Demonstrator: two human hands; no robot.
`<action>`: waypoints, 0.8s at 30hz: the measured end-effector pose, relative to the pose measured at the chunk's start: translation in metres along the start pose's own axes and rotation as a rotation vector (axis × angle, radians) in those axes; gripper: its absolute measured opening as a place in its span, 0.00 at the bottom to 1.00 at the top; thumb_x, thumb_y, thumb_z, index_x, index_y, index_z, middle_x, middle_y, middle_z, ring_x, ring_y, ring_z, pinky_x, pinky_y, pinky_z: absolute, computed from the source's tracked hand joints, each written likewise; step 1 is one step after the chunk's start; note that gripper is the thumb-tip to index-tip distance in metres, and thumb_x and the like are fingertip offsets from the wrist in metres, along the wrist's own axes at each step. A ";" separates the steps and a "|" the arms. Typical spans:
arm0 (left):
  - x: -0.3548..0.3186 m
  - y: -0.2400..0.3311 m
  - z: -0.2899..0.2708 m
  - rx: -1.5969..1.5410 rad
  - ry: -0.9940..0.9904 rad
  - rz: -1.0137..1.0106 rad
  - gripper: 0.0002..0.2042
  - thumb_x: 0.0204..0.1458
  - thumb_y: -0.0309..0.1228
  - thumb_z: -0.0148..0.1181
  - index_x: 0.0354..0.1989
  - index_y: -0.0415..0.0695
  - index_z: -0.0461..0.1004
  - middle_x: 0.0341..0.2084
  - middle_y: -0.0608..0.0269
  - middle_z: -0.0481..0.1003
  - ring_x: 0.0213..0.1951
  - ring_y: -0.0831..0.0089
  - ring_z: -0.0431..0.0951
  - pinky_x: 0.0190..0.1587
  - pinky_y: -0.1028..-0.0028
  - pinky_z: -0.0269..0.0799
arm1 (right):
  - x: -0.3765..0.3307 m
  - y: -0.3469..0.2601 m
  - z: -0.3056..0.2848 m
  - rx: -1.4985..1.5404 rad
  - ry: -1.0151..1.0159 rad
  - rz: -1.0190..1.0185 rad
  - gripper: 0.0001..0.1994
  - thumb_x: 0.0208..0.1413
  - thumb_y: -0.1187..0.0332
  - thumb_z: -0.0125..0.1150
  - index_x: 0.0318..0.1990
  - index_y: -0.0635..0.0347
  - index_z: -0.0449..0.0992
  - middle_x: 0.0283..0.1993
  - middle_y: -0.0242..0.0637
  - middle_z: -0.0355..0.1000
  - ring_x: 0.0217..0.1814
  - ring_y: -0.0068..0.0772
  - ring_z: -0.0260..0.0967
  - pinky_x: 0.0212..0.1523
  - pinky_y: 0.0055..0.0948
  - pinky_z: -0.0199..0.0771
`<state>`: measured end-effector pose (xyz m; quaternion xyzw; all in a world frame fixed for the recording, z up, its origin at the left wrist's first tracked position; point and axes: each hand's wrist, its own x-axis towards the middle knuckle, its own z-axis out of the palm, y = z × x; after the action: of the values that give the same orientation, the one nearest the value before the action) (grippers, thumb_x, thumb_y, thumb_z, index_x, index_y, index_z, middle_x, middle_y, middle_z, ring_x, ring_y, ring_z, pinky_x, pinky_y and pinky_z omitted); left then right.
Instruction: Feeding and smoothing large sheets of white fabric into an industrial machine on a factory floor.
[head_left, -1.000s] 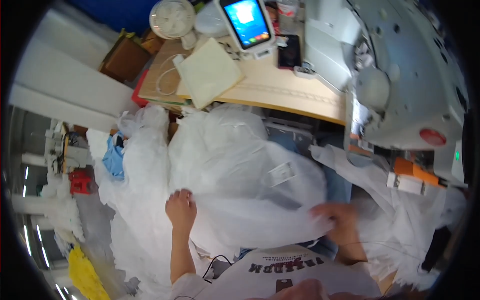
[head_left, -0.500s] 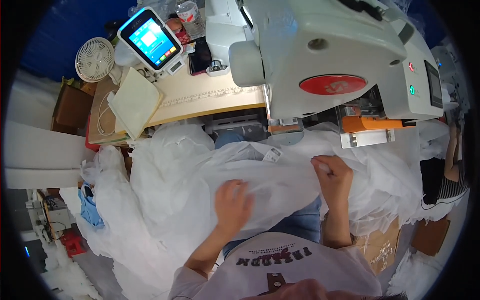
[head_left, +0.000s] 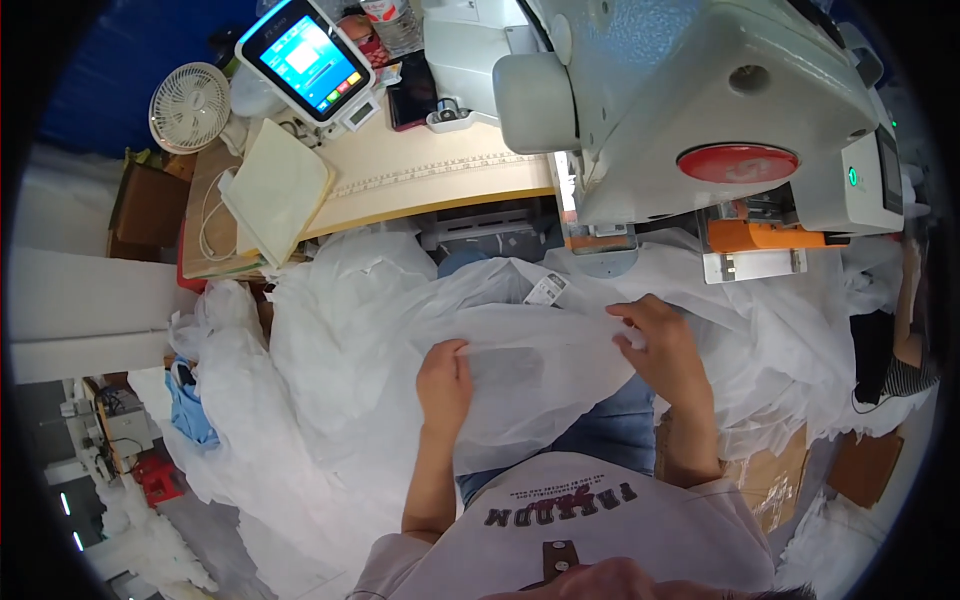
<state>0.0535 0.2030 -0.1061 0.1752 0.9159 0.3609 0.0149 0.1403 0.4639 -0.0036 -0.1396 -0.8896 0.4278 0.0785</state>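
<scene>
Sheer white fabric lies in loose folds over my lap and below the worktable. My left hand is closed, pinching the fabric's upper fold between thumb and fingers. At the other end of that fold, my right hand has its thumb and fingers apart at the cloth's edge. Between the hands, slightly farther away, a small white label with dark print rests on the fabric. Past the right hand stands a large white sewing machine with an orange part low on its front.
A wooden worktable with a ruler strip runs along the far side. On it are a lit touchscreen, a white fan, a pale pad and a dark phone. A cardboard box stands at my right.
My left hand has moved up and slightly left, closing on the fabric. The right hand has opened from a pinch. The view has shifted, so the machine sits farther right.
</scene>
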 end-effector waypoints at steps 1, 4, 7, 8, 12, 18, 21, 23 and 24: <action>0.000 0.001 -0.011 -0.142 -0.008 -0.077 0.04 0.48 0.26 0.57 0.32 0.42 0.73 0.22 0.61 0.72 0.24 0.69 0.71 0.28 0.73 0.66 | -0.002 0.006 0.003 -0.052 0.099 0.022 0.16 0.32 0.84 0.62 0.35 0.64 0.75 0.28 0.31 0.67 0.30 0.23 0.64 0.31 0.21 0.65; -0.004 0.003 -0.040 -0.450 -0.040 -0.304 0.04 0.48 0.25 0.58 0.31 0.40 0.73 0.18 0.64 0.71 0.20 0.75 0.67 0.24 0.78 0.62 | -0.002 0.013 0.011 0.305 0.192 0.114 0.17 0.31 0.84 0.62 0.35 0.63 0.75 0.28 0.34 0.69 0.29 0.26 0.66 0.30 0.21 0.65; -0.017 0.002 -0.076 -0.447 -0.101 -0.306 0.02 0.49 0.23 0.56 0.28 0.39 0.73 0.17 0.69 0.69 0.19 0.83 0.63 0.22 0.83 0.58 | 0.003 -0.001 0.011 0.323 0.308 0.119 0.17 0.30 0.84 0.62 0.34 0.62 0.76 0.29 0.35 0.70 0.30 0.28 0.68 0.30 0.22 0.66; -0.019 0.004 -0.087 -0.286 -0.124 -0.148 0.04 0.51 0.22 0.54 0.25 0.38 0.72 0.16 0.72 0.68 0.20 0.87 0.62 0.22 0.85 0.56 | 0.006 -0.010 0.007 0.157 0.382 0.076 0.17 0.30 0.84 0.62 0.34 0.62 0.76 0.30 0.35 0.72 0.30 0.27 0.69 0.30 0.21 0.67; -0.018 0.019 -0.121 -0.311 -0.072 -0.216 0.04 0.49 0.20 0.55 0.23 0.38 0.72 0.16 0.73 0.67 0.20 0.87 0.61 0.23 0.84 0.56 | 0.014 -0.013 -0.004 -0.156 0.536 -0.013 0.16 0.31 0.83 0.63 0.35 0.62 0.77 0.31 0.34 0.74 0.31 0.26 0.70 0.31 0.21 0.68; 0.079 0.006 -0.135 -0.298 0.014 -0.157 0.06 0.52 0.26 0.53 0.24 0.38 0.71 0.17 0.74 0.66 0.22 0.86 0.62 0.25 0.84 0.58 | 0.012 0.005 -0.022 0.986 -0.487 0.000 0.08 0.43 0.78 0.63 0.34 0.62 0.77 0.34 0.32 0.75 0.33 0.25 0.70 0.35 0.22 0.70; 0.090 -0.010 -0.118 -0.201 -0.072 -0.058 0.07 0.53 0.27 0.53 0.26 0.37 0.71 0.16 0.73 0.65 0.21 0.87 0.60 0.23 0.84 0.56 | 0.021 -0.014 -0.025 0.830 -0.143 0.087 0.05 0.46 0.75 0.62 0.32 0.63 0.76 0.31 0.34 0.75 0.31 0.26 0.71 0.33 0.23 0.69; 0.091 -0.022 -0.111 -0.154 -0.115 0.001 0.07 0.54 0.27 0.53 0.28 0.37 0.72 0.15 0.73 0.65 0.20 0.87 0.60 0.22 0.83 0.55 | 0.034 -0.017 -0.025 0.718 0.088 0.152 0.04 0.48 0.74 0.60 0.32 0.64 0.76 0.29 0.35 0.75 0.30 0.27 0.71 0.31 0.23 0.69; 0.082 -0.030 -0.115 -0.238 -0.154 -0.123 0.07 0.54 0.28 0.52 0.28 0.37 0.72 0.15 0.75 0.64 0.20 0.87 0.59 0.23 0.83 0.55 | 0.041 -0.018 -0.025 0.661 0.195 0.185 0.05 0.49 0.73 0.60 0.31 0.64 0.76 0.28 0.36 0.75 0.29 0.27 0.71 0.30 0.23 0.69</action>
<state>-0.0509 0.1340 -0.0328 0.1429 0.8717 0.4509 0.1278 0.1044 0.4849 0.0272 -0.2267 -0.6749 0.6825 0.1652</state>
